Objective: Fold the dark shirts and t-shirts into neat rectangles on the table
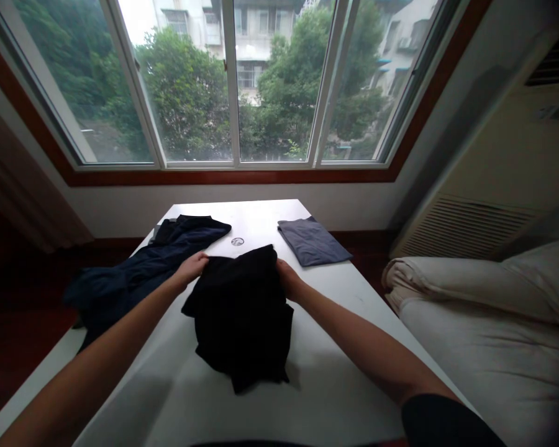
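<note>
A black garment lies crumpled in the middle of the white table. My left hand grips its far left corner. My right hand grips its far right edge. Both hands hold the cloth near its top, with the rest spread toward me on the tabletop.
A dark navy garment lies loose over the table's left side and hangs off the edge. A folded grey-blue garment sits at the far right. A small round mark is on the tabletop. A beige sofa stands right; a window is ahead.
</note>
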`<action>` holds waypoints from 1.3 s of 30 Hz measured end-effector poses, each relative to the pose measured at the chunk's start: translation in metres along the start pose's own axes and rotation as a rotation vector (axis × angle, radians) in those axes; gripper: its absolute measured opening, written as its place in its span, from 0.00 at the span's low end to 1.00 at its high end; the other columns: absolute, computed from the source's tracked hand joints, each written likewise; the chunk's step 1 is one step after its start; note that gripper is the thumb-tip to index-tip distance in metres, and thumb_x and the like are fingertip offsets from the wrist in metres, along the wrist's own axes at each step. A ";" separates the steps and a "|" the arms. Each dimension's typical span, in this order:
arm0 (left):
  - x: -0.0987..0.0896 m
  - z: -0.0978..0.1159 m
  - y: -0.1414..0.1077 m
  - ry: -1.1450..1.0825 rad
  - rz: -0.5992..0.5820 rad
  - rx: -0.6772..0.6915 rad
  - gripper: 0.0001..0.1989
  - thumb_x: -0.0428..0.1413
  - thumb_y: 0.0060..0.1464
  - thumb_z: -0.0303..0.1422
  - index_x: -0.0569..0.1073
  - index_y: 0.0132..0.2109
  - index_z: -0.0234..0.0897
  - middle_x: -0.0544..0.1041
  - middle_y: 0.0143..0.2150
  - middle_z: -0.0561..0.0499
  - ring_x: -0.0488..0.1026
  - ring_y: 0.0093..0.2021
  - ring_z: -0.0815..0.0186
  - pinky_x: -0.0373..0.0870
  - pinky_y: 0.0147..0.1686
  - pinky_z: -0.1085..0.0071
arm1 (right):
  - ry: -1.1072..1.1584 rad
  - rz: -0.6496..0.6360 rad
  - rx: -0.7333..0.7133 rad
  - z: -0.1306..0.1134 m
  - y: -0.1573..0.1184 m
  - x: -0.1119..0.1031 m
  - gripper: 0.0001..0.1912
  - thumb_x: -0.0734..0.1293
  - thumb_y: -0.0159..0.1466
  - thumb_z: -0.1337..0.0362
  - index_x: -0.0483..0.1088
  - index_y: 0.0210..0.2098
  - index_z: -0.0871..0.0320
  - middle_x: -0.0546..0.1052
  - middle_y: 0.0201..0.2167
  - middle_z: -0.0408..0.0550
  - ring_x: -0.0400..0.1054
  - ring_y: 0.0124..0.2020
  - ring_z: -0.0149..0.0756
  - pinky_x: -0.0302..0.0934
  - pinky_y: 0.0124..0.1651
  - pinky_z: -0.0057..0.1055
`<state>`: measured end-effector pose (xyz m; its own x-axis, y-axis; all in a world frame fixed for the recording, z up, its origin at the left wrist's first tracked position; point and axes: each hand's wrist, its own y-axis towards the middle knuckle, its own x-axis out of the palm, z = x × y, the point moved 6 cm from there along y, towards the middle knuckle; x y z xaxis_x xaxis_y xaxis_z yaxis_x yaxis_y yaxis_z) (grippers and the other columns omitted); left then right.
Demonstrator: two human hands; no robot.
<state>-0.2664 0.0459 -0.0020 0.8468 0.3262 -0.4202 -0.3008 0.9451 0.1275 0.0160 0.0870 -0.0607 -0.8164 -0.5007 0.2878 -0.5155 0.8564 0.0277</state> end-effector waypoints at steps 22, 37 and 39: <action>0.027 0.024 -0.018 -0.133 -0.066 0.082 0.15 0.61 0.54 0.45 0.72 0.41 0.39 0.74 0.30 0.55 0.70 0.30 0.65 0.65 0.30 0.72 | -0.403 -0.348 -0.139 -0.024 -0.044 0.016 0.42 0.78 0.58 0.50 0.63 0.69 0.47 0.72 0.63 0.52 0.67 0.62 0.49 0.61 0.63 0.48; -0.049 0.094 -0.022 0.054 -0.294 0.315 0.10 0.61 0.45 0.33 0.68 0.34 0.39 0.68 0.28 0.56 0.65 0.29 0.67 0.60 0.29 0.74 | -0.399 0.305 -0.383 -0.124 -0.023 -0.020 0.20 0.69 0.62 0.48 0.66 0.46 0.51 0.76 0.33 0.41 0.70 0.33 0.38 0.66 0.38 0.34; -0.078 0.116 -0.014 0.227 -0.153 0.394 0.11 0.59 0.42 0.30 0.71 0.36 0.40 0.69 0.29 0.56 0.66 0.31 0.65 0.63 0.31 0.72 | -0.649 0.293 -0.538 -0.173 -0.035 -0.009 0.16 0.66 0.66 0.48 0.66 0.45 0.52 0.75 0.32 0.42 0.69 0.31 0.38 0.64 0.36 0.32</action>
<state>-0.2770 0.0097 0.1333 0.7375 0.2125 -0.6410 0.0461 0.9312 0.3617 0.0859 0.0835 0.1016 -0.9670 -0.0851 -0.2400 -0.2042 0.8224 0.5310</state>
